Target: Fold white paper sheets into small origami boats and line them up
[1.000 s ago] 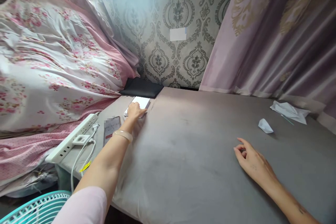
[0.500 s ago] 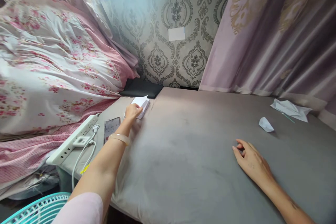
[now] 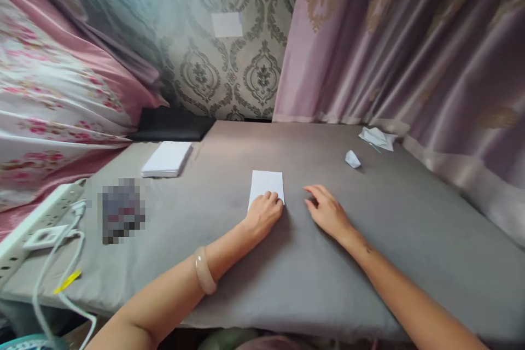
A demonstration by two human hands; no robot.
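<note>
A small white sheet of paper (image 3: 267,184) lies flat on the grey cloth-covered table (image 3: 229,262) in front of me. My left hand (image 3: 264,212) rests on the sheet's near edge, fingers curled down onto it. My right hand (image 3: 326,210) lies on the cloth just right of the sheet, fingers loosely spread, holding nothing. A stack of white paper (image 3: 167,158) sits at the far left of the table.
A small folded paper piece (image 3: 352,159) and crumpled white paper (image 3: 377,137) lie at the far right. A phone (image 3: 122,210), a white power strip (image 3: 36,219) with cables sit at the left edge. Floral bedding (image 3: 49,93) and curtains (image 3: 389,38) surround the table.
My left hand took one sheet off the stack at the far left and brought it to the table's middle. My right hand shifted left beside it. The view swung right.
</note>
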